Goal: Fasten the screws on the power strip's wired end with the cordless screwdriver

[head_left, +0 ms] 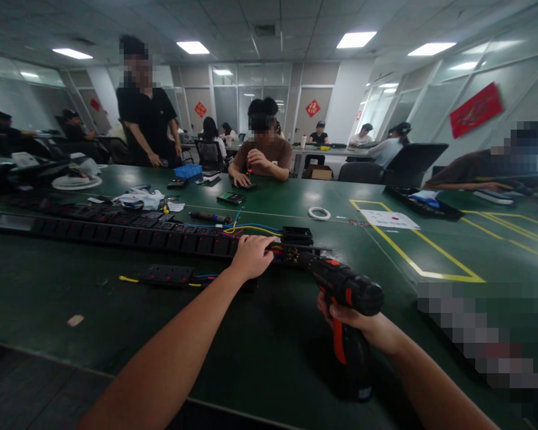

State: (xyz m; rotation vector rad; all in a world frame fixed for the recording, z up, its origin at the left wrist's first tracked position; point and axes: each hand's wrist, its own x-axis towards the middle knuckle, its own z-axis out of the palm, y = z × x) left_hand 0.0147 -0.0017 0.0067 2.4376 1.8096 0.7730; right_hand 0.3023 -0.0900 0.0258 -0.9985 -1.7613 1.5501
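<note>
My left hand (252,255) is closed over the right end of a long black power strip (130,233), which lies across the table with a row of sockets along it. In my right hand (356,322) is a black and orange cordless drill (345,280), its handle wrapped by my fingers. The drill's front end points left, at the strip's end near my left hand; whether the bit touches it I cannot tell. Blue and yellow wires (251,227) come out beside that end. A short black socket piece (168,275) with loose wires lies in front of the strip.
Behind the strip are a dark screwdriver-like tool (208,217), a green circuit board (231,197), a white ring (319,213) and a blue basket (188,171). A black tray (424,203) stands at right. Across the green table (269,334), a seated person (264,155) works; another (147,119) stands.
</note>
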